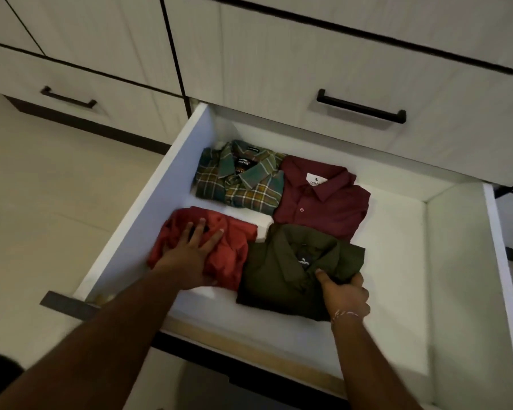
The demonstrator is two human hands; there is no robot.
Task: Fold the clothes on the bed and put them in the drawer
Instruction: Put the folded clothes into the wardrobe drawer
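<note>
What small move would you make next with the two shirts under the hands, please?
Probably let go of the folded olive-green shirt: it lies flat in the open white drawer, the right hand gripping its corner, the left hand pressing the folded red shirt.

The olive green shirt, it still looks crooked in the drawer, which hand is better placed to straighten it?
The right hand, probably. It already grips the olive green shirt at its near corner, thumb on top. The left hand lies flat on the red shirt, across the drawer.
</note>
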